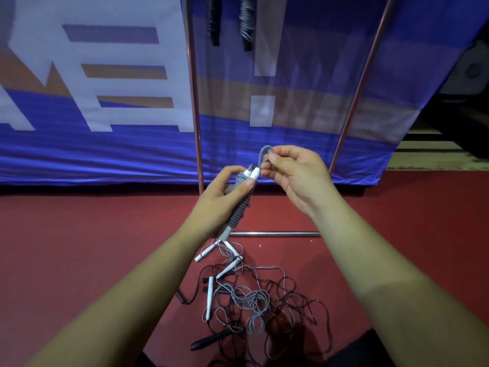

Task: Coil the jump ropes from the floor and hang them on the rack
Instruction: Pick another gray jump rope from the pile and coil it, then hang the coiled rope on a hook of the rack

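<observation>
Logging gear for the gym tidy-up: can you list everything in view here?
Coiled rope: one, grey with white handles, held in both hands.
Hung ropes: two, black and grey, hanging up top between the rack poles.
Loose ropes: tangled, number unclear, grey and black, on the floor.
Rack: one, metal, ahead.
Banner: one, blue and white, behind the rack.
Floor: red.
Left hand: grips the coil.
Right hand: pinches its end loop.

Looked like a sports hall or gym to me, what with the red sports floor (79, 247), a big blue banner (105, 149) with huge white lettering stretched across the back, a metal rack (194, 102) with coiled ropes (246, 25) hanging off it, and a tangle of jump ropes (254, 300) lying on the floor.
</observation>
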`<control>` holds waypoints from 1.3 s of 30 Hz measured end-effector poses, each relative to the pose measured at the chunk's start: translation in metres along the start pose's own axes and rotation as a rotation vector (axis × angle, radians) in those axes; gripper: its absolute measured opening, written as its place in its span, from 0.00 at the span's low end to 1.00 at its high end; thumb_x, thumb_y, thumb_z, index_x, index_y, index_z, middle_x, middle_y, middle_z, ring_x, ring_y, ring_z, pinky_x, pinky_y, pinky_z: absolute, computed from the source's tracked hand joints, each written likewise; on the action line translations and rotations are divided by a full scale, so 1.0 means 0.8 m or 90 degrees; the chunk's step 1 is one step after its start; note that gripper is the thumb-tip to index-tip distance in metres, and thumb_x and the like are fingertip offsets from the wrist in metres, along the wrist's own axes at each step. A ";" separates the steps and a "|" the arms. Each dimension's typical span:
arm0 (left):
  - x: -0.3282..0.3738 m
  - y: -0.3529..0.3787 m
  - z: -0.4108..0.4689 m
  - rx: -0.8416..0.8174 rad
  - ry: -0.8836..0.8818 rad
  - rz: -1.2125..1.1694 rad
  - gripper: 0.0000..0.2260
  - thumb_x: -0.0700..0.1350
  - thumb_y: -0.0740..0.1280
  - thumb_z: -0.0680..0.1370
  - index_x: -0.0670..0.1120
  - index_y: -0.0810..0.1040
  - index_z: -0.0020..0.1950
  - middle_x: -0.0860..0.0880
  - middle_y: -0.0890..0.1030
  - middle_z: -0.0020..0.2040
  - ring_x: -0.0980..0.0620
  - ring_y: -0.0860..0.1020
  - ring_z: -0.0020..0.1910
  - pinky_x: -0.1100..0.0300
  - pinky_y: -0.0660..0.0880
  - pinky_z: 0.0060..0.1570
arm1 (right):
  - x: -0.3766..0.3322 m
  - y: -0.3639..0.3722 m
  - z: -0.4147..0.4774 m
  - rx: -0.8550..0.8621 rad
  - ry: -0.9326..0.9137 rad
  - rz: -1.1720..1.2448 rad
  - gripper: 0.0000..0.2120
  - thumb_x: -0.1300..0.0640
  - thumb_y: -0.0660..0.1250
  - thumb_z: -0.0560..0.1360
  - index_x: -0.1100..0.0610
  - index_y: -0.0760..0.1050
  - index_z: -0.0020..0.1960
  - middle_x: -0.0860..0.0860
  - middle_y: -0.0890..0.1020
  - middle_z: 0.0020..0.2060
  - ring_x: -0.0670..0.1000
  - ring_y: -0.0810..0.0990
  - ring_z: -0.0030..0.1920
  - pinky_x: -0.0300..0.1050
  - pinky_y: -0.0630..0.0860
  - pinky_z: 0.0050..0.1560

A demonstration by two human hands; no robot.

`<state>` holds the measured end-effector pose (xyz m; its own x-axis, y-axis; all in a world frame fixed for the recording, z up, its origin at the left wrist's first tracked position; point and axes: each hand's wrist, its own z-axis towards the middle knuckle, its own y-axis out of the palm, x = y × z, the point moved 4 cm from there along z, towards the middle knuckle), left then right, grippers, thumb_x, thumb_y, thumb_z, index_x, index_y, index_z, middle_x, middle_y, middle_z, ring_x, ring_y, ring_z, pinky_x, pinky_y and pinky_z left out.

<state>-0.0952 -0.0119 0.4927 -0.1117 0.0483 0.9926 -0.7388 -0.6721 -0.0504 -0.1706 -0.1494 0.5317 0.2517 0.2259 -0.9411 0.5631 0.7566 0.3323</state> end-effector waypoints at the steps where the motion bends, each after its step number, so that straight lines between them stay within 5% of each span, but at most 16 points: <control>1: 0.009 0.001 0.009 -0.005 0.003 -0.002 0.09 0.48 0.67 0.80 0.51 0.74 0.59 0.43 0.79 0.36 0.49 0.76 0.33 0.60 0.74 0.30 | -0.014 0.004 0.010 0.000 -0.015 -0.030 0.03 0.71 0.63 0.78 0.66 0.74 0.47 0.59 0.78 0.35 0.49 0.79 0.31 0.41 0.80 0.37; 14: 0.184 -0.012 0.148 -0.016 0.140 0.023 0.09 0.50 0.65 0.82 0.57 0.71 0.61 0.40 0.84 0.46 0.46 0.84 0.43 0.49 0.80 0.47 | -0.215 0.066 0.133 -0.015 -0.169 -0.140 0.05 0.67 0.66 0.78 0.60 0.76 0.44 0.55 0.79 0.35 0.47 0.76 0.30 0.39 0.75 0.31; 17: 0.205 -0.008 0.173 0.012 0.130 0.002 0.12 0.56 0.64 0.81 0.56 0.71 0.63 0.41 0.83 0.45 0.48 0.83 0.40 0.54 0.81 0.43 | -0.238 0.076 0.161 -0.007 -0.186 -0.188 0.06 0.66 0.67 0.77 0.59 0.77 0.42 0.53 0.79 0.34 0.47 0.77 0.31 0.40 0.75 0.32; 25: 0.241 -0.012 0.265 0.042 0.157 -0.029 0.11 0.54 0.73 0.76 0.52 0.81 0.55 0.40 0.84 0.52 0.40 0.85 0.48 0.48 0.82 0.51 | -0.290 0.077 0.247 0.065 -0.225 -0.288 0.06 0.63 0.68 0.77 0.56 0.78 0.42 0.52 0.79 0.34 0.46 0.75 0.28 0.39 0.71 0.27; 28: 0.250 -0.019 0.303 0.037 0.147 -0.012 0.12 0.58 0.73 0.72 0.56 0.83 0.53 0.48 0.85 0.52 0.45 0.84 0.52 0.44 0.78 0.59 | -0.306 0.076 0.279 0.083 -0.240 -0.313 0.06 0.62 0.68 0.77 0.57 0.78 0.41 0.52 0.79 0.34 0.46 0.76 0.28 0.39 0.72 0.27; 31: 0.256 -0.017 0.335 0.036 0.142 -0.009 0.09 0.56 0.71 0.76 0.57 0.82 0.54 0.58 0.83 0.53 0.61 0.79 0.51 0.59 0.74 0.51 | -0.322 0.075 0.307 0.116 -0.275 -0.348 0.06 0.62 0.68 0.77 0.57 0.78 0.41 0.52 0.79 0.33 0.46 0.75 0.28 0.39 0.73 0.27; 35: 0.266 -0.008 0.374 0.047 0.142 0.003 0.04 0.55 0.69 0.78 0.59 0.82 0.51 0.62 0.84 0.49 0.67 0.80 0.44 0.67 0.72 0.41 | -0.340 0.074 0.340 0.155 -0.309 -0.394 0.09 0.63 0.67 0.76 0.57 0.77 0.38 0.53 0.79 0.32 0.47 0.75 0.28 0.38 0.74 0.27; 39: 0.273 -0.001 0.411 0.063 0.136 -0.012 0.11 0.56 0.68 0.79 0.54 0.82 0.58 0.56 0.84 0.52 0.59 0.80 0.42 0.63 0.72 0.39 | -0.353 0.071 0.377 0.215 -0.322 -0.438 0.10 0.64 0.67 0.73 0.57 0.77 0.33 0.54 0.80 0.31 0.52 0.78 0.29 0.45 0.80 0.31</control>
<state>0.0996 -0.2434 0.7457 -0.2448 0.2100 0.9466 -0.6740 -0.7386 -0.0105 0.0276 -0.3548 0.8354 0.0462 -0.5634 -0.8249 0.8965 0.3876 -0.2145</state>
